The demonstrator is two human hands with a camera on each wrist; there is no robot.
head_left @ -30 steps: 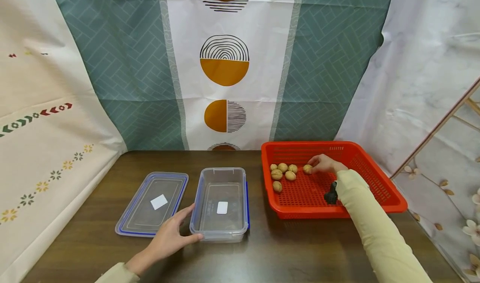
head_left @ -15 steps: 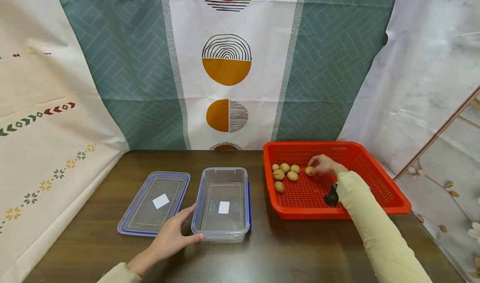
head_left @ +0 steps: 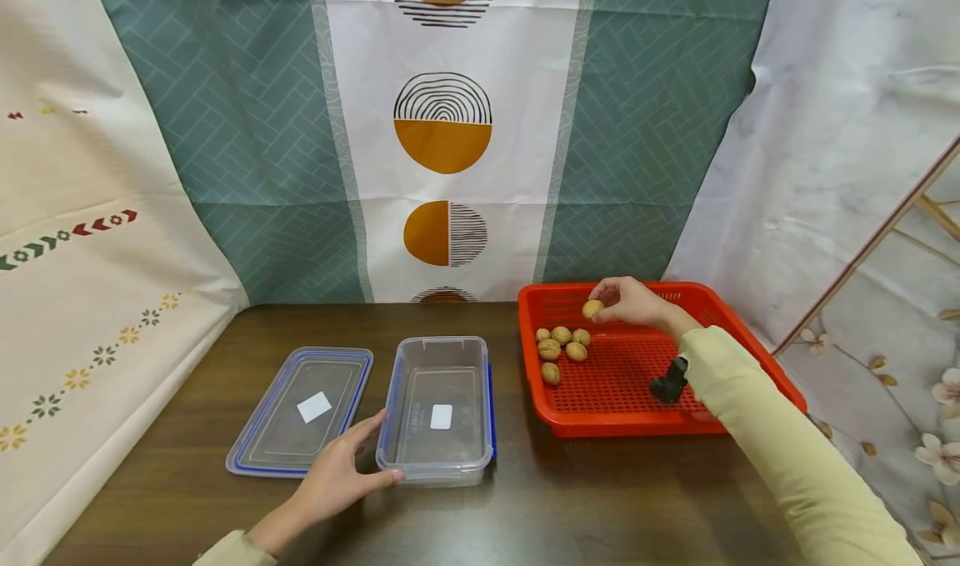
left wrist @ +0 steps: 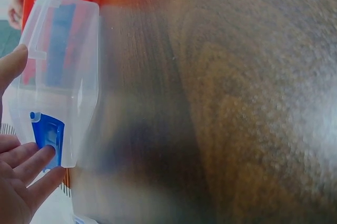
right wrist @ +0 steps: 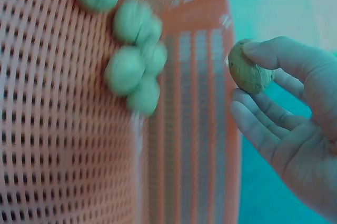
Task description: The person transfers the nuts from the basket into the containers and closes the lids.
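Observation:
My right hand [head_left: 626, 301] pinches a walnut [head_left: 592, 309] between thumb and fingers, raised over the back of the red plastic basket [head_left: 555, 420]. In the right wrist view that walnut [right wrist: 249, 69] is held near the basket's rim. Several other walnuts [head_left: 550, 349] lie in the basket's left part. My left hand [head_left: 333, 474] rests against the near left corner of a clear plastic food container [head_left: 431, 470], its thumb at the front rim. Extended fingers touch the container's blue side latch [left wrist: 48, 132] in the left wrist view. Only a white label shows inside the container.
A clear lid [head_left: 300, 420] with a blue seal and a white label lies flat left of the container. A black wrist camera [head_left: 670, 381] sits at my right wrist, over the basket. Patterned cloth [head_left: 450, 249] hangs behind the brown table [head_left: 600, 499].
My right hand has lifted a walnut from the basket floor and moved up and slightly left with it. The left hand stays at the container. The head view has shifted slightly.

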